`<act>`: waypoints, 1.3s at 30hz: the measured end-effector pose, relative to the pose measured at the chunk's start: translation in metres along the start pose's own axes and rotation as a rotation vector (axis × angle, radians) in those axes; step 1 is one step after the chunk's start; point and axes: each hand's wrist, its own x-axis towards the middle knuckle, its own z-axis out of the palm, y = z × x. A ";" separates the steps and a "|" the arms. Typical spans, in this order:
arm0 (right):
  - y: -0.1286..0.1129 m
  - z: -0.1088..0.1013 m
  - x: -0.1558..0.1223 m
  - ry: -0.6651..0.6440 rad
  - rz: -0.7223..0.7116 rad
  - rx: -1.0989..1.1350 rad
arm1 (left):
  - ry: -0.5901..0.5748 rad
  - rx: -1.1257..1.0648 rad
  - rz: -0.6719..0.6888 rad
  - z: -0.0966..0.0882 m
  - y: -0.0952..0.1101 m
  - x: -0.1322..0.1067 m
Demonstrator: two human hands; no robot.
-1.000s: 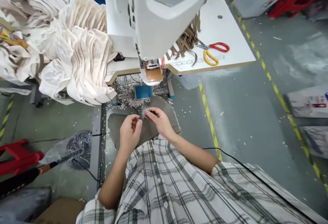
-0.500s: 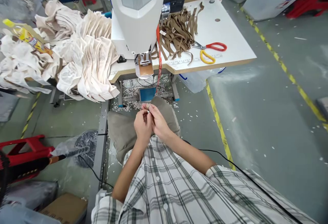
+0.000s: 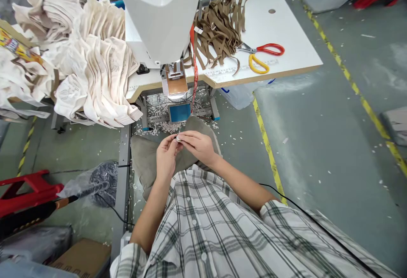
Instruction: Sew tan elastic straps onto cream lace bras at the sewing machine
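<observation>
Above my lap, my left hand (image 3: 166, 155) and my right hand (image 3: 199, 145) meet at the fingertips. Both are closed in a pinch around a tiny whitish piece (image 3: 178, 138), with something dark beside it; it is too small to name. Beyond them stands a white sewing machine (image 3: 159, 19), its presser foot (image 3: 174, 71) over a small brown plate (image 3: 177, 85). A red printed tape (image 3: 195, 63) hangs down beside the needle area. Brown fabric strips (image 3: 219, 32) lie heaped to the right of the machine, close to scissors (image 3: 259, 55) with red and yellow handles.
Stacked cream fabric pieces (image 3: 98, 74) overhang the table's left side, near a yellow packet (image 3: 19, 46). A blue-topped pedal (image 3: 179, 112) sits below the table (image 3: 295, 44). On the left are a metal rail (image 3: 123, 184) and a red stool (image 3: 32, 189). A black cable (image 3: 305, 216) crosses my right side.
My hands have shifted slightly left and drawn apart from a tight clasp to a fingertip pinch, showing the whitish piece. The view has tilted down a little.
</observation>
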 end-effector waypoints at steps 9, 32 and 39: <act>0.009 0.004 0.015 -0.082 -0.039 -0.139 | -0.027 0.197 0.083 -0.013 -0.010 0.015; -0.004 -0.009 0.020 -0.086 0.272 0.127 | -0.119 0.308 0.104 -0.015 0.005 0.024; -0.007 -0.008 0.021 -0.083 0.270 0.115 | -0.145 0.153 0.054 -0.009 0.001 0.028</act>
